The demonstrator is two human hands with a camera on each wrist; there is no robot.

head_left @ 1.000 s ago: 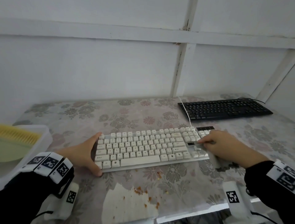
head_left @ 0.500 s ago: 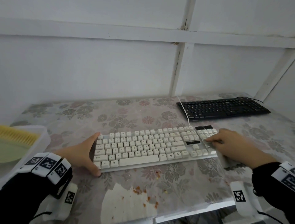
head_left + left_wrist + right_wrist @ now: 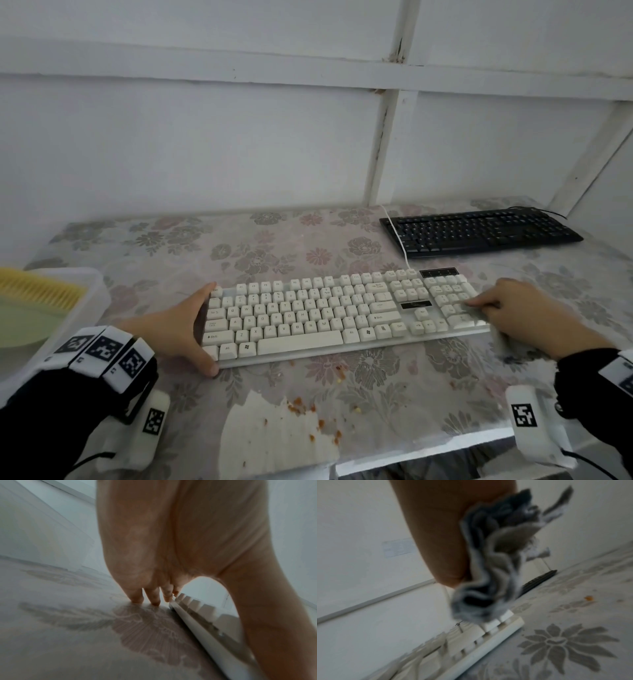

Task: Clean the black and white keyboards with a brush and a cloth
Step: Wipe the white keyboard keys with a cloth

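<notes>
At far left, a yellow bristled brush waits in its white tub. Our left hand, thumb and fingers spread, braces the cream plastic keyboard so it won't slide. Our right hand bunches a crumpled grey cloth against the number pad. The black keyboard lies behind.

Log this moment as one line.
left hand braces white keyboard | right hand wipes numpad with cloth | black keyboard untouched

White panelled wall, floral-clothed table.
</notes>
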